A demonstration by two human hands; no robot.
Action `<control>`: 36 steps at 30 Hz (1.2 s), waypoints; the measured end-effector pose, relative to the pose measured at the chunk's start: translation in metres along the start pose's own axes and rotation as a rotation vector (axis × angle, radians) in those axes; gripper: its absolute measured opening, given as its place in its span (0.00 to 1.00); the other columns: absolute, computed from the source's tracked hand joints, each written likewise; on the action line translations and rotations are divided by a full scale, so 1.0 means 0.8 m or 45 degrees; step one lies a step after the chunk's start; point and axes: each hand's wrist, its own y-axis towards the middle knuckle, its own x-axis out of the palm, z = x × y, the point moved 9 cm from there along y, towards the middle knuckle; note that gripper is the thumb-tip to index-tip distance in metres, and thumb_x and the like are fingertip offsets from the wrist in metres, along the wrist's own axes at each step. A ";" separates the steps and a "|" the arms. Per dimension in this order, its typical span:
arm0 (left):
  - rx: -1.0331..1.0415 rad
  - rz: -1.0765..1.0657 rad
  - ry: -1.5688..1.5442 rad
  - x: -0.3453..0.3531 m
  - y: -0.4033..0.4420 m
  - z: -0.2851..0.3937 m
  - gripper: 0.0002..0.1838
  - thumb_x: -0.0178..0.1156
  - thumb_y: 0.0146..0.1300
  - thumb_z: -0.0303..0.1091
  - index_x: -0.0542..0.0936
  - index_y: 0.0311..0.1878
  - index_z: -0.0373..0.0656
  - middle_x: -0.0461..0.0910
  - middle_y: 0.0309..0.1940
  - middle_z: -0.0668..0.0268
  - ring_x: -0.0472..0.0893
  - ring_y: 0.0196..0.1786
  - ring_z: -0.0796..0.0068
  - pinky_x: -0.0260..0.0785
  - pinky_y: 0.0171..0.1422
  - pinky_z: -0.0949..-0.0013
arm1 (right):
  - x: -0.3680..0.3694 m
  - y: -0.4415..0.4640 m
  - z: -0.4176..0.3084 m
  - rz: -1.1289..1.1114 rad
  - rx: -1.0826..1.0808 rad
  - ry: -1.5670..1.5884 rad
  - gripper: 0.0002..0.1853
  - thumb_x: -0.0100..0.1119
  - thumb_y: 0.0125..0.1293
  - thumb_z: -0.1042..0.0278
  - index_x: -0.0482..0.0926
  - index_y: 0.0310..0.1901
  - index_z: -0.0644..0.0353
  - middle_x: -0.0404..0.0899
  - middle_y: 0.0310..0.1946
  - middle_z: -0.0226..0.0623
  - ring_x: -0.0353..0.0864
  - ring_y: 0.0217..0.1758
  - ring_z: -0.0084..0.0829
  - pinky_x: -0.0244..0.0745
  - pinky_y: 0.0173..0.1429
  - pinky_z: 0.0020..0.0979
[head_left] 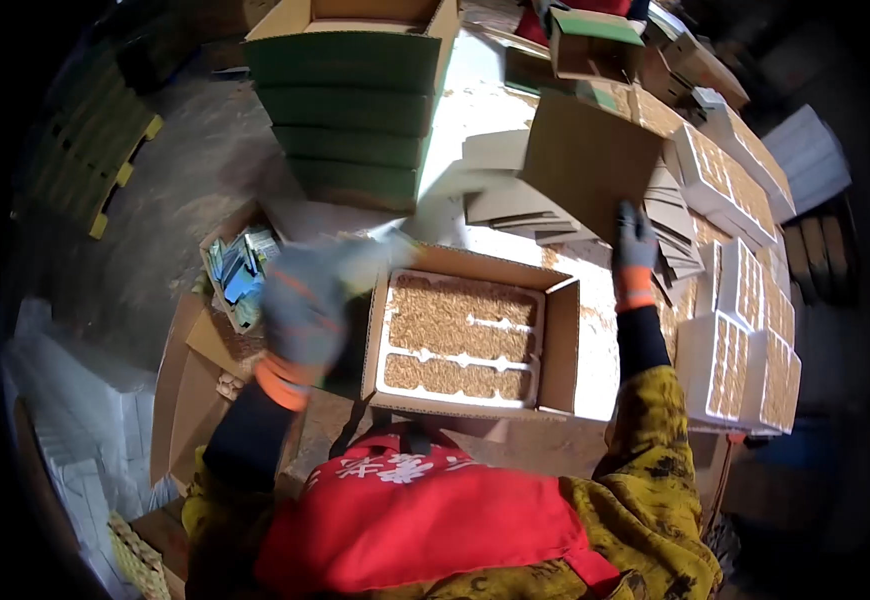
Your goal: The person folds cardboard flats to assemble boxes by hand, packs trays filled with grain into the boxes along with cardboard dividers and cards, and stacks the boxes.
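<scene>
An open cardboard box (559, 345) stands on the table in front of me, with a white foam tray (463, 340) filled with brown granular material inside. My right hand (636, 245), in a grey glove with an orange cuff, grips the lower edge of a flat cardboard sheet (592, 160). More flat sheets (525, 205) lie in a stack behind the box. My left hand (303, 305), gloved the same way, is smeared by motion left of the box. A pale blurred item shows at its fingertips; what it is cannot be made out. Near that hand is a small box of blue-green packets (243, 265).
Stacked green-sided boxes (345, 120) rise at the back left. White foam blocks with brown filling (720, 370) line the right side. Across the table, a co-worker's gloved hands hold a small box (595, 45). A pallet (100, 150) lies on the floor at the left.
</scene>
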 end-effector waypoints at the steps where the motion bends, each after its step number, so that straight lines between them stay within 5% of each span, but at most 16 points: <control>1: 0.279 -0.299 0.920 0.051 -0.012 0.039 0.22 0.44 0.68 0.46 0.76 0.52 0.38 0.77 0.48 0.58 0.75 0.51 0.64 0.64 0.58 0.66 | -0.029 -0.027 -0.028 0.096 0.033 0.233 0.18 0.56 0.70 0.61 0.77 0.52 0.68 0.80 0.45 0.34 0.77 0.46 0.23 0.72 0.50 0.25; 3: 0.388 -0.795 1.216 0.146 -0.042 0.037 0.08 0.55 0.58 0.36 0.77 0.38 0.46 0.75 0.38 0.65 0.74 0.46 0.67 0.66 0.55 0.62 | -0.071 -0.076 -0.059 0.131 0.073 0.611 0.18 0.56 0.69 0.67 0.73 0.57 0.65 0.79 0.49 0.33 0.76 0.49 0.22 0.72 0.55 0.25; 6: 0.617 -0.621 1.222 0.141 -0.064 0.027 0.10 0.54 0.60 0.38 0.77 0.44 0.48 0.75 0.40 0.63 0.73 0.51 0.65 0.62 0.63 0.63 | -0.083 -0.157 -0.158 0.158 -0.128 0.313 0.28 0.56 0.68 0.67 0.62 0.67 0.63 0.72 0.58 0.35 0.74 0.53 0.25 0.71 0.56 0.26; 9: 0.264 -0.182 0.563 0.064 -0.050 0.036 0.16 0.50 0.60 0.24 0.74 0.52 0.41 0.70 0.57 0.56 0.68 0.64 0.59 0.56 0.70 0.61 | -0.071 -0.219 -0.137 -0.026 -0.011 0.175 0.38 0.61 0.61 0.78 0.54 0.71 0.65 0.65 0.65 0.42 0.69 0.64 0.33 0.65 0.67 0.33; 12: -0.005 0.134 0.207 0.038 -0.054 0.005 0.24 0.54 0.63 0.23 0.65 0.62 0.36 0.65 0.62 0.52 0.65 0.66 0.59 0.54 0.72 0.63 | -0.013 -0.271 -0.123 -0.507 0.178 -0.438 0.33 0.67 0.58 0.71 0.65 0.65 0.61 0.77 0.52 0.43 0.78 0.52 0.32 0.74 0.55 0.32; 14: -0.149 0.110 0.073 0.059 -0.063 -0.026 0.28 0.54 0.65 0.25 0.60 0.68 0.35 0.62 0.66 0.50 0.63 0.69 0.59 0.51 0.73 0.64 | 0.008 -0.274 -0.133 -0.621 -0.285 -1.071 0.31 0.71 0.45 0.69 0.73 0.55 0.57 0.73 0.43 0.44 0.75 0.45 0.47 0.74 0.47 0.39; 15: -0.225 -0.012 -0.016 0.075 -0.071 -0.049 0.31 0.49 0.71 0.31 0.51 0.74 0.40 0.53 0.72 0.57 0.53 0.74 0.68 0.47 0.76 0.68 | 0.020 -0.272 -0.138 -0.680 -0.337 -1.080 0.31 0.71 0.44 0.70 0.74 0.54 0.56 0.73 0.44 0.43 0.75 0.45 0.46 0.74 0.47 0.39; 19: -0.442 0.000 -0.374 0.083 -0.082 -0.084 0.28 0.43 0.74 0.30 0.50 0.74 0.40 0.52 0.73 0.60 0.56 0.73 0.73 0.51 0.76 0.70 | 0.105 -0.288 -0.121 -1.191 -0.476 -0.896 0.24 0.66 0.50 0.69 0.77 0.52 0.52 0.74 0.49 0.41 0.76 0.49 0.43 0.74 0.51 0.38; 20: -0.747 0.178 -1.076 0.086 -0.099 -0.117 0.28 0.44 0.73 0.30 0.52 0.74 0.39 0.58 0.71 0.61 0.63 0.69 0.73 0.56 0.74 0.70 | 0.119 -0.301 -0.086 -1.394 -0.428 -0.791 0.21 0.64 0.52 0.70 0.78 0.51 0.52 0.75 0.50 0.39 0.77 0.51 0.42 0.74 0.53 0.38; 22: -0.680 -0.016 -0.762 0.075 -0.082 -0.101 0.24 0.41 0.75 0.37 0.61 0.69 0.35 0.68 0.64 0.56 0.69 0.65 0.70 0.60 0.70 0.70 | 0.115 -0.292 -0.081 -1.444 -0.332 -0.657 0.19 0.60 0.55 0.72 0.78 0.51 0.52 0.76 0.51 0.38 0.76 0.53 0.42 0.73 0.56 0.37; 23: -0.034 -0.227 0.232 0.053 -0.059 -0.040 0.21 0.40 0.75 0.34 0.66 0.66 0.36 0.72 0.60 0.58 0.73 0.60 0.72 0.66 0.65 0.70 | 0.114 -0.285 -0.081 -1.486 -0.298 -0.592 0.19 0.59 0.56 0.73 0.79 0.51 0.52 0.77 0.52 0.37 0.76 0.54 0.42 0.73 0.57 0.36; 26: -0.353 -0.472 -0.554 0.065 -0.068 -0.072 0.23 0.44 0.72 0.31 0.62 0.69 0.39 0.70 0.63 0.60 0.70 0.65 0.71 0.62 0.68 0.68 | 0.033 -0.217 -0.119 -0.879 -0.159 -0.064 0.23 0.54 0.60 0.78 0.75 0.59 0.57 0.75 0.58 0.40 0.74 0.61 0.35 0.68 0.65 0.31; 27: -0.781 -0.265 -1.128 0.083 -0.114 -0.164 0.23 0.43 0.73 0.33 0.61 0.69 0.39 0.71 0.61 0.60 0.71 0.63 0.73 0.64 0.67 0.67 | 0.003 -0.199 -0.092 -0.699 0.087 0.165 0.24 0.53 0.61 0.78 0.72 0.62 0.59 0.74 0.59 0.39 0.73 0.62 0.35 0.66 0.66 0.30; 31: -1.059 -0.266 0.002 0.124 -0.176 -0.262 0.38 0.66 0.60 0.42 0.60 0.69 0.40 0.73 0.58 0.62 0.73 0.58 0.76 0.68 0.62 0.70 | 0.021 -0.232 0.068 -0.691 0.537 0.314 0.36 0.66 0.59 0.66 0.61 0.67 0.64 0.71 0.60 0.45 0.72 0.61 0.35 0.65 0.66 0.31; 34: -1.159 -0.183 -0.822 0.150 -0.147 -0.179 0.45 0.72 0.53 0.41 0.58 0.70 0.38 0.70 0.60 0.59 0.74 0.58 0.71 0.70 0.61 0.69 | 0.056 -0.263 0.070 -0.577 0.383 -0.039 0.37 0.72 0.54 0.62 0.65 0.63 0.66 0.76 0.53 0.44 0.74 0.55 0.31 0.70 0.59 0.30; 36: -0.952 -0.169 -0.579 0.146 -0.131 -0.135 0.48 0.74 0.51 0.39 0.55 0.69 0.34 0.66 0.64 0.55 0.74 0.58 0.63 0.73 0.58 0.67 | 0.058 -0.266 0.080 -0.634 0.531 0.302 0.34 0.71 0.55 0.62 0.67 0.61 0.67 0.77 0.49 0.43 0.75 0.51 0.30 0.71 0.57 0.32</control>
